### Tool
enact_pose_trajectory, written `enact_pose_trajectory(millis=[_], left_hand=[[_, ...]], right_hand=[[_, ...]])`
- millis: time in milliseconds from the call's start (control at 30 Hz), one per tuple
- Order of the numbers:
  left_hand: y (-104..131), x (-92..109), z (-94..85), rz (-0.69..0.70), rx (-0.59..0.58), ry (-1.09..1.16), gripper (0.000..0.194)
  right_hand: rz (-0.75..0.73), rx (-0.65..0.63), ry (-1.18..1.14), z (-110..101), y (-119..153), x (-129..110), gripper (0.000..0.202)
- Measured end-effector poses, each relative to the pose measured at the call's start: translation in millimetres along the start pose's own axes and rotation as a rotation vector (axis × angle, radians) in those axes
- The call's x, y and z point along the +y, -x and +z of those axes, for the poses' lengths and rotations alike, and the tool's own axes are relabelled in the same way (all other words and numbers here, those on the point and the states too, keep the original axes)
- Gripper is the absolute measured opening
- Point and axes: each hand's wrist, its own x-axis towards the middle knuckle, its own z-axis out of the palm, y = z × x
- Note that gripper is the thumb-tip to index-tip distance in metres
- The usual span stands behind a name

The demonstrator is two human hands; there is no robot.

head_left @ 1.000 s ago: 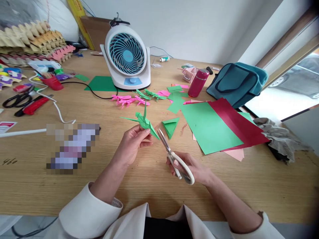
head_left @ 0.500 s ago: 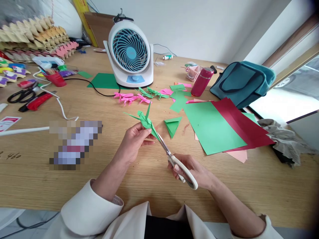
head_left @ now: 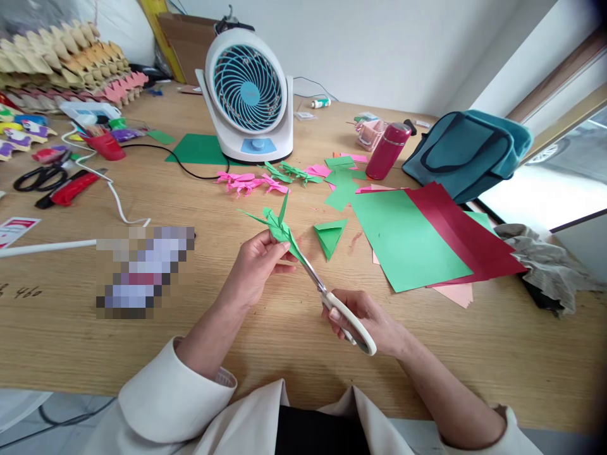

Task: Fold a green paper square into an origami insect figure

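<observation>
Between the thumb and fingers of my left hand (head_left: 258,265) is a green folded paper figure (head_left: 279,229) with long thin points spreading from its far end. My right hand (head_left: 358,319) is closed round the pale handles of a pair of scissors (head_left: 317,278). The scissor blades lie along the near right point of the green figure, touching it; whether the paper is between them is hard to make out. Just to the right, a green folded paper triangle (head_left: 331,237) lies on the wooden table (head_left: 265,354).
Beyond my hands lie pink folded figures (head_left: 246,183) and green ones (head_left: 298,172), before a white fan (head_left: 251,95). Green sheets (head_left: 412,240) and red sheets (head_left: 462,234) lie right, near a red flask (head_left: 389,150) and teal bag (head_left: 467,155). Black-handled scissors (head_left: 40,179) are far left.
The scissor handles have drawn slightly closer together in my right hand. My left hand keeps the green figure in nearly the same place. The whole view has shifted slightly.
</observation>
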Motion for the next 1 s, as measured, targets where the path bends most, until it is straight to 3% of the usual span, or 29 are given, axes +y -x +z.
enact_pose_trajectory(millis=[1000], left_hand=[[-0.2, -1.3, -4.2, -0.013, -0.009, 0.006, 0.029]], right_hand=[[-0.013, 0.042, -0.002, 3.1, -2.7, 2.4, 0.052]])
